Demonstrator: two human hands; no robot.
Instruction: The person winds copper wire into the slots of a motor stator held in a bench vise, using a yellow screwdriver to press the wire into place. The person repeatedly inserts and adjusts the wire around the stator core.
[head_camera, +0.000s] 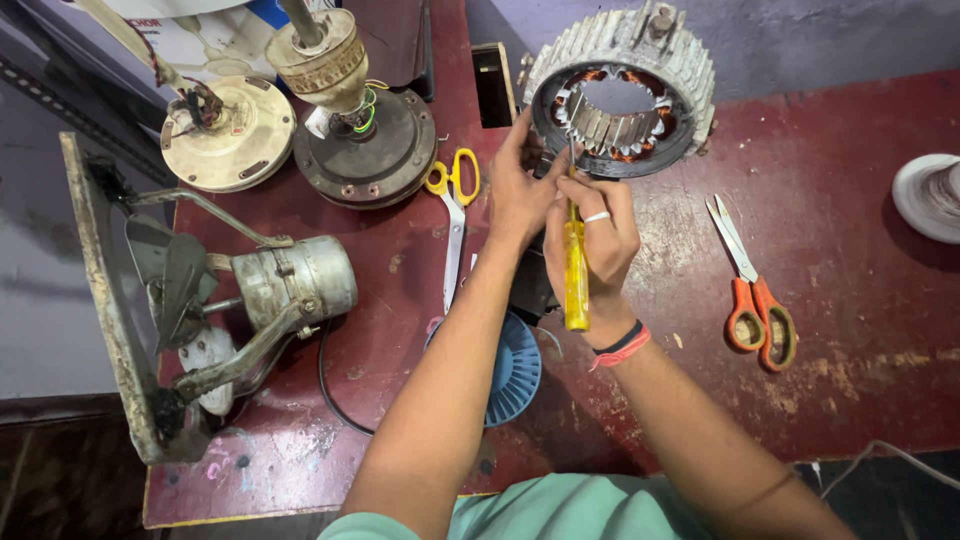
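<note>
My right hand (592, 235) grips a yellow-handled screwdriver (575, 270) — fingers wrapped tight round the handle, tip set at the near rim of the round finned grey metal motor stator with copper windings (625, 90), which stands at the far side of the worn red bench (850, 300). My left hand (518, 190) rests against the same rim, fingers curled on the stator edge just beside the blade. Yellow-handled scissors (453, 215) lie left of my hands, orange-handled scissors (755, 290) to the right — a blue ribbed plastic fan cover (515, 375) sits under my forearms.
</note>
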